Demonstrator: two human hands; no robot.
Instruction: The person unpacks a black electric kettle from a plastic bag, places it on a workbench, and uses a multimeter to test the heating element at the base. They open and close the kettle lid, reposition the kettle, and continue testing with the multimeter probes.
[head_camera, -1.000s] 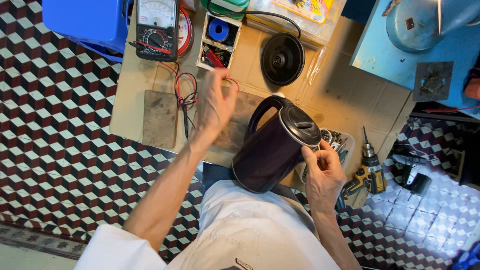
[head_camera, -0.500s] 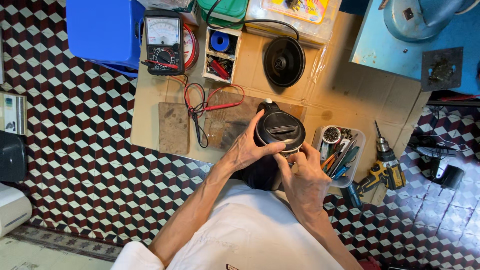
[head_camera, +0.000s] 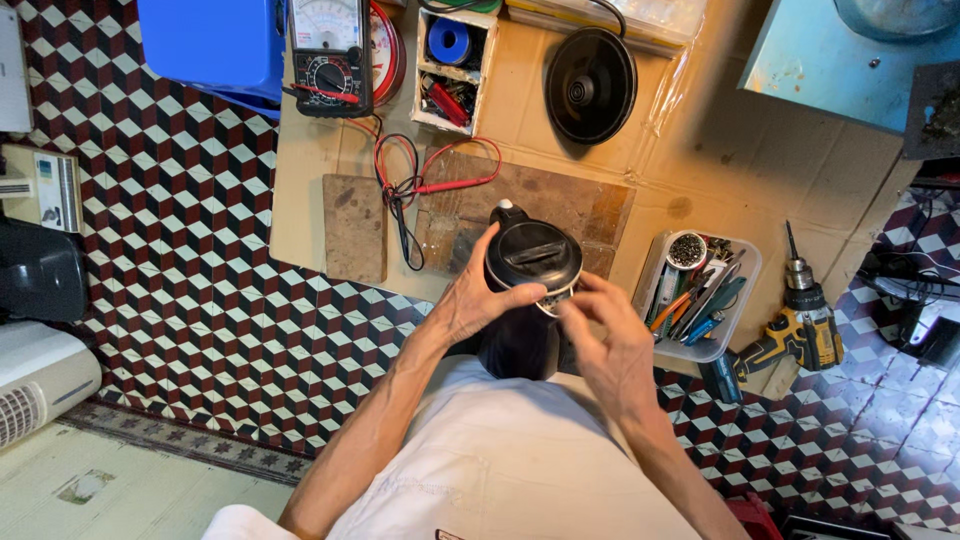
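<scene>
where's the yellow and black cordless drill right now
In the head view, the yellow and black cordless drill lies at the right, beside the white plastic tool tray.

Both hands (head_camera: 540, 320) grip black kettle (head_camera: 530, 275) over cardboard-topped table (head_camera: 700, 170).

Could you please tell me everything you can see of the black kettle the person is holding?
The black kettle is seen from above, upright, held in front of the person at the near edge of the cardboard-covered bench. It looks like glossy dark plastic, with a round closed lid and a small spout pointing away. The left hand wraps its side, thumb by the lid; the right hand has its fingertips at the lid's rim. Its lower body is mostly hidden.
</scene>
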